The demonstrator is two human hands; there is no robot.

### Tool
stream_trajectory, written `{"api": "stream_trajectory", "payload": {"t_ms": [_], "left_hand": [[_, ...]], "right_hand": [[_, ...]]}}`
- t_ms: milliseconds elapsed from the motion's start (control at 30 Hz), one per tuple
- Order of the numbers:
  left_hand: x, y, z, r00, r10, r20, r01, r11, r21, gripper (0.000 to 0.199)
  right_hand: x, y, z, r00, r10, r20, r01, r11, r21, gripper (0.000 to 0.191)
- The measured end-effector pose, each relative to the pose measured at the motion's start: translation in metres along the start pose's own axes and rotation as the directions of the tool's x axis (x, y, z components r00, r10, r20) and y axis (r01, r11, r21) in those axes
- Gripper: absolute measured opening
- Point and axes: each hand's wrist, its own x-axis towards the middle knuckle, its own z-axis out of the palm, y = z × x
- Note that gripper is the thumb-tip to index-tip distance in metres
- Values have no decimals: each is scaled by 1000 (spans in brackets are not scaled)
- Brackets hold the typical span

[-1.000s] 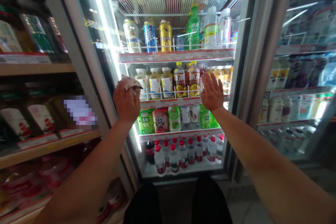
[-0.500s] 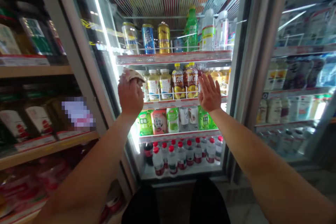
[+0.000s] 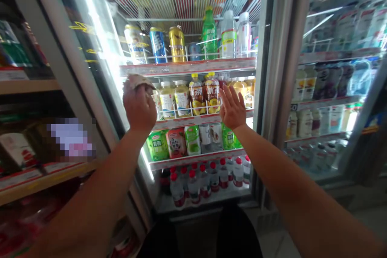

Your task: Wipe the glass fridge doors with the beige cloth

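A glass-fronted drinks fridge stands before me, its frame [image 3: 279, 88] metal. My left hand [image 3: 139, 107] is closed on a crumpled, pale cloth [image 3: 136, 82] near the left side of the glass. Part of the cloth is hidden by the fingers. My right hand [image 3: 232, 107] lies flat with its fingers spread, in front of the yellow-capped tea bottles [image 3: 198, 94], and appears to rest against the glass. Behind the glass, between the hands, white-capped bottles [image 3: 182, 98] stand on the middle shelf.
Cans [image 3: 177, 44] and a green bottle [image 3: 209, 32] fill the shelf above. Green cartons [image 3: 159, 145] and red-capped water bottles [image 3: 193, 185] are below. A wooden shelf [image 3: 30, 86] with bottles flanks the left; another fridge section holding drinks [image 3: 325, 82] is at the right.
The view has shifted, so the fridge and both hands appear further left. My left hand with the cloth has moved slightly left across the glass. My right hand stays in nearly the same place.
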Motion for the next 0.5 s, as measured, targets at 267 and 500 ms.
{"api": "stream_trajectory", "payload": {"t_ms": [267, 500], "left_hand": [[-15, 0, -7, 989, 69, 130, -63, 997, -52, 30], [3, 2, -3, 995, -93, 47, 97, 991, -92, 39]], "right_hand": [[-1, 0, 0, 1000, -5, -16, 5, 1000, 26, 61], [-2, 0, 1, 1000, 11, 5, -11, 1000, 20, 62]]}}
